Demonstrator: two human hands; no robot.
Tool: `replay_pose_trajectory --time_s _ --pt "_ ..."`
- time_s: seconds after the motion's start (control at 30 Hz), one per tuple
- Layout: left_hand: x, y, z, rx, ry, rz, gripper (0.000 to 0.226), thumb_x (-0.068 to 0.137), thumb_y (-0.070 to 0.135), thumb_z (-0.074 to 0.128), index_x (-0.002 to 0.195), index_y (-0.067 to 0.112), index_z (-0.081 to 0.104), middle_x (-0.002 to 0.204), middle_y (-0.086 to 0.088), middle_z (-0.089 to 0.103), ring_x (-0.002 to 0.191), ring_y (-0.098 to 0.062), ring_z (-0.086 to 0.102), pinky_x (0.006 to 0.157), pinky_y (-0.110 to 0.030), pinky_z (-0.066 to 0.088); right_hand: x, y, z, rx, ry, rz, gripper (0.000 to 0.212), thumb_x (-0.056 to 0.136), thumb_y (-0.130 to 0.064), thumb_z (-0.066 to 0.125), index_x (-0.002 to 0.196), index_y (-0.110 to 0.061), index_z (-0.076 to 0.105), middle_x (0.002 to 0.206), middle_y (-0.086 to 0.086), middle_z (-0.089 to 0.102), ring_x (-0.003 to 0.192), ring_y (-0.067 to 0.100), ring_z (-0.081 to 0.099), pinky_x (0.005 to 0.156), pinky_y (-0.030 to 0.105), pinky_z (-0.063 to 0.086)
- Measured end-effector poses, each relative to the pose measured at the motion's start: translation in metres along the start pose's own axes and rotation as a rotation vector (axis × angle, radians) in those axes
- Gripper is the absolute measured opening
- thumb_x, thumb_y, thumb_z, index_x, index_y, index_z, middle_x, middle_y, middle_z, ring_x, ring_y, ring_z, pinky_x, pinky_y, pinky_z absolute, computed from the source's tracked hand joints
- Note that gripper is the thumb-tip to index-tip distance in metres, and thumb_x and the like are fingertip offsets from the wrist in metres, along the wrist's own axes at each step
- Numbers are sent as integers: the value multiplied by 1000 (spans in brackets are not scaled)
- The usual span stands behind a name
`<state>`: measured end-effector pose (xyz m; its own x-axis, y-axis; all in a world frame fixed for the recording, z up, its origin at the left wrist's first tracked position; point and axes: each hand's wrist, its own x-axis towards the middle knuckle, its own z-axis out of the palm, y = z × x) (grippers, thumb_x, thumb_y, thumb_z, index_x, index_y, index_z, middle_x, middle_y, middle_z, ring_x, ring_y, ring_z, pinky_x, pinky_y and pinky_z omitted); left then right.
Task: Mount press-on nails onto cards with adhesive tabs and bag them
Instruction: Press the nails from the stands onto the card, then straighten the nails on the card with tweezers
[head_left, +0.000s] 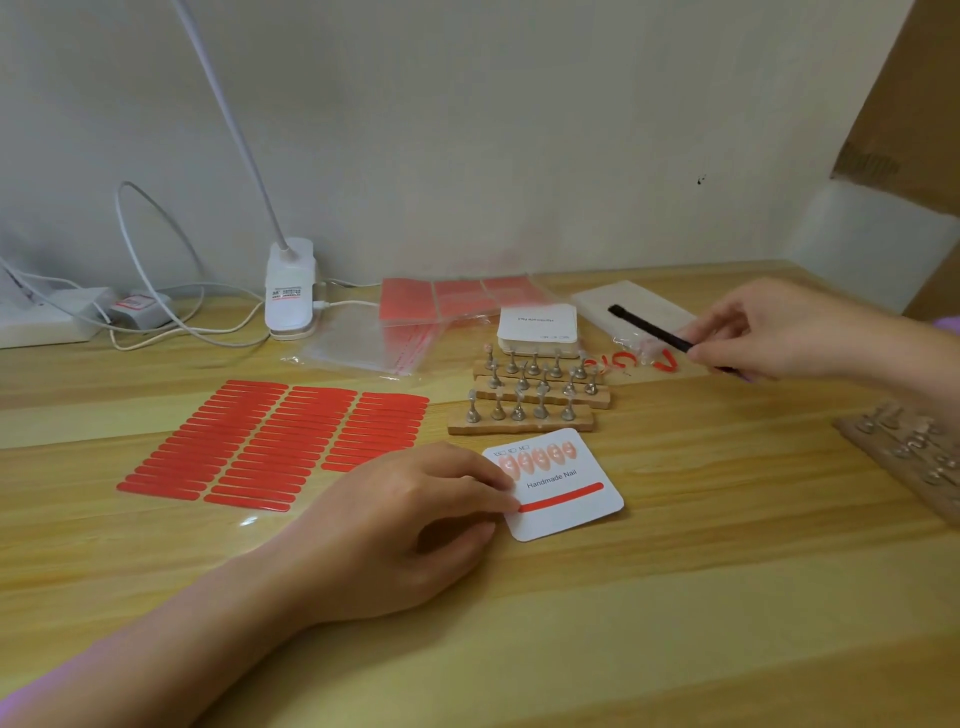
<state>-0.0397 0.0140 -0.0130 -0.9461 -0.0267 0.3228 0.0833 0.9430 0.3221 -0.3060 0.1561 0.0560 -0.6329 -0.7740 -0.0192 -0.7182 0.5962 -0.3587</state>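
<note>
A white card (566, 514) printed "Handmade Nail" lies on the wooden table with several pink nails (540, 458) along its top edge and a red adhesive strip (563, 496) across its middle. My left hand (410, 525) rests on the card's left edge, fingertips pressing it down at the strip's end. My right hand (779, 332) hovers at the far right, holding a thin black tool (652, 330). A sheet of red adhesive strips (275, 441) lies left of the card. Wooden bars with metal nail stands (530, 395) sit behind it.
A stack of blank cards (537, 325), clear bags (363, 338) and red tab sheets (457, 296) lie further back. A white clip lamp (290, 291) and cables stand at back left. Another wooden stand (904, 452) sits at the right edge. Peeled red liners (623, 361) lie near my right hand.
</note>
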Motion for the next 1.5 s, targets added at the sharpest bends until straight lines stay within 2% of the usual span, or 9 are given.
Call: replay_pose_trajectory --time_s 0.13,0.27,0.4,0.5,0.63,0.73,0.87,1.17,1.5 --pt "-1 -1 0 0 4 -5 25 82 21 59 104 24 72 110 12 66 101 1 57 79 -13 45 1 1 -1 359 67 70 2 85 -14 65 84 -16 65 74 15 64 47 12 47 40 17 40" --pt "-1 -1 1 2 14 2 24 83 20 60 103 23 72 109 11 66 100 0 58 78 -14 46 -10 -13 6 971 -72 95 6 83 -10 60 87 -7 61 61 3 65 38 2 49 37 12 42" --pt "0 -1 2 11 16 9 25 83 20 59 104 23 72 109 10 66 100 -1 59 79 -16 47 -27 -31 16 1409 -183 11 7 58 -15 63 62 -9 61 57 2 60 38 3 53 39 14 47" --pt "-1 -1 2 32 10 18 24 82 20 60 104 23 72 109 10 66 99 -1 60 77 -11 45 -39 -42 30 1557 -245 -50 16 57 -11 60 43 -18 59 55 -1 57 39 4 51 41 13 48" --pt "-1 -3 3 37 29 25 24 83 19 61 103 22 72 109 9 67 98 -4 61 76 -18 50 -51 -48 54 1320 -152 -99 27 78 -10 62 53 -17 54 49 -2 55 45 6 56 47 16 49" --pt "0 -4 3 72 36 36 22 83 19 61 101 20 73 108 8 68 96 -7 64 75 -23 53 -56 -55 68 1153 -72 -130 28 65 -38 65 71 -13 57 55 -2 63 58 13 67 55 20 54" --pt "0 -5 0 74 35 3 30 85 27 49 102 19 73 108 8 69 96 -7 64 76 -25 54 -58 -64 81 1046 3 -142 38 62 -48 61 76 -13 66 59 3 68 51 15 65 52 20 53" --pt "0 -6 2 57 20 -29 34 86 29 48 109 20 71 112 5 67 98 -9 63 77 -24 53 -66 -67 96 943 182 -257 20 60 -43 70 63 -24 70 54 -5 65 44 3 57 47 11 44" --pt "0 -11 5 6 22 -55 37 87 31 47 116 18 67 118 7 65 106 -7 60 84 -29 52 -68 -64 99 847 120 -247 16 71 -17 75 63 -15 62 59 1 66 45 7 58 44 14 44"
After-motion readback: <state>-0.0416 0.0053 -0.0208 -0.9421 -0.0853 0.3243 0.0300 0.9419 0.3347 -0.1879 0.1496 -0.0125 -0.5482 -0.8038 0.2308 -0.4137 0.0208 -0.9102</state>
